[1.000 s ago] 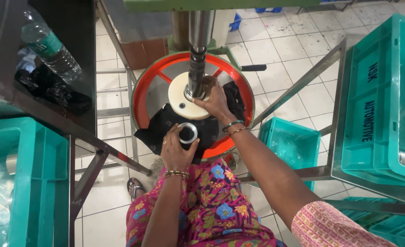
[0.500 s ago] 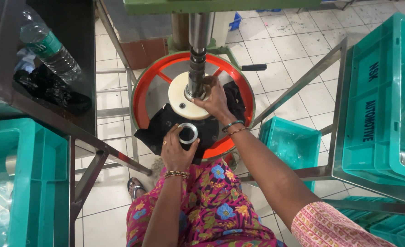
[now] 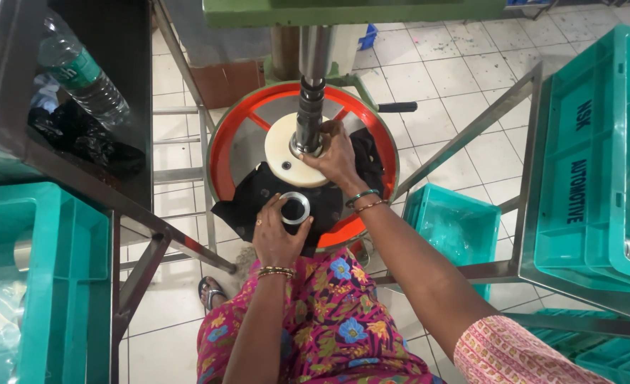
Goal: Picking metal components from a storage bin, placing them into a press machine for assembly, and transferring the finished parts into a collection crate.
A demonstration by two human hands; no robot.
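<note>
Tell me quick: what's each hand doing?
Left hand: closed on the metal ring.
Right hand: fingers gripping a part at the press shaft; part unclear.

L hand [image 3: 276,231] curled; R hand [image 3: 338,158] extended fwd, fingers bent.

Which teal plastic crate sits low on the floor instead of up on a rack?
The small teal plastic crate right of the orange handwheel, below the right arm. The other teal crates sit on metal racks.
</note>
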